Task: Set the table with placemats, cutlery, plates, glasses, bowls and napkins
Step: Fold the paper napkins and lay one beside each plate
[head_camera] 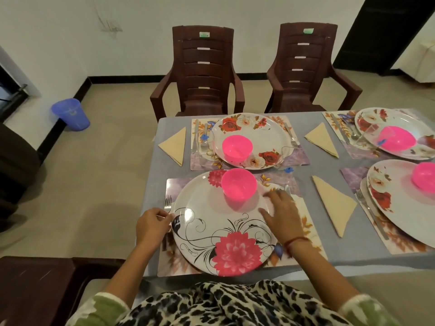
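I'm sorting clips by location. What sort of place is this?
Probably a home dining room: a table under grey cloth set with floral plates and pink bowls, brown plastic armchairs, a blue bin on the floor.

A white wall (pixel 141 31) fills the top. A brown chair (pixel 202 71) and a second chair (pixel 303 67) stand mid-frame behind the grey table (pixel 154 175). A blue bin (pixel 71 114) sits left on the tan floor (pixel 106 172).
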The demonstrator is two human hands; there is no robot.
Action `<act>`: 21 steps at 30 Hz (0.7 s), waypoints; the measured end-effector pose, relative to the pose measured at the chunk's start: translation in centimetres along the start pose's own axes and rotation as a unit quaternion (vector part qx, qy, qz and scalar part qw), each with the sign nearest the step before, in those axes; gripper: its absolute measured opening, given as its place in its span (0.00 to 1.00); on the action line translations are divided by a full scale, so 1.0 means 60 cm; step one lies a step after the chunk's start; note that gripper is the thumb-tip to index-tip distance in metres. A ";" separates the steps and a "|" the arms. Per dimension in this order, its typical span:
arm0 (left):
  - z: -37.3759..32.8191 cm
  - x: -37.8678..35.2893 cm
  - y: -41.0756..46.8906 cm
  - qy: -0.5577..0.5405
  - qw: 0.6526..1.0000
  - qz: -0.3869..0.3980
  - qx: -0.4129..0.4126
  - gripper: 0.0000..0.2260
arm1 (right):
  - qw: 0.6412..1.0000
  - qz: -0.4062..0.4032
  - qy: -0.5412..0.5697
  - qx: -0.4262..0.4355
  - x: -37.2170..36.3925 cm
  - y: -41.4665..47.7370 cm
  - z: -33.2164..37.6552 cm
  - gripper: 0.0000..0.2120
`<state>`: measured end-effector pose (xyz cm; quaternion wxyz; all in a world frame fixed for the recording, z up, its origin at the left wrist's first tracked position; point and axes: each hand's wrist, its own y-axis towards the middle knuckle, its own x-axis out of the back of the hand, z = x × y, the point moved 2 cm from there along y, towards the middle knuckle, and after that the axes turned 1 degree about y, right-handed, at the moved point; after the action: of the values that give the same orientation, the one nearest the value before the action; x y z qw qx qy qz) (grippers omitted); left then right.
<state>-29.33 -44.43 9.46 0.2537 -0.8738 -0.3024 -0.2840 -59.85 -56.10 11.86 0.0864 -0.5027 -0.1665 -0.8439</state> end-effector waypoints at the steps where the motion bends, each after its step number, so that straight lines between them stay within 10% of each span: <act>1: 0.001 0.004 -0.001 -0.003 1.000 -0.006 -0.004 0.05 | 0.998 0.053 -0.022 0.022 -0.013 0.021 0.003 0.23; 4: 0.002 0.013 -0.004 -0.006 1.000 -0.024 -0.010 0.04 | 0.980 0.166 -0.092 0.054 -0.048 0.070 0.014 0.25; 11: 0.012 0.026 -0.014 -0.041 0.999 -0.028 -0.022 0.03 | 0.976 0.151 -0.131 0.085 -0.064 0.094 0.020 0.13; 18: 0.029 0.029 -0.007 -0.055 0.997 -0.033 -0.032 0.04 | 0.983 -0.154 0.103 0.002 0.023 0.101 -0.012 0.38; 21: 0.026 0.029 -0.004 -0.049 0.997 -0.037 -0.040 0.04 | 0.971 -0.110 0.163 -0.139 0.051 0.147 -0.071 0.50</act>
<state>-27.79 -42.62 9.55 0.1929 -0.8843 -0.3348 -0.2621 -62.04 -65.77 14.36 -0.0511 -0.3444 -0.0857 -0.9335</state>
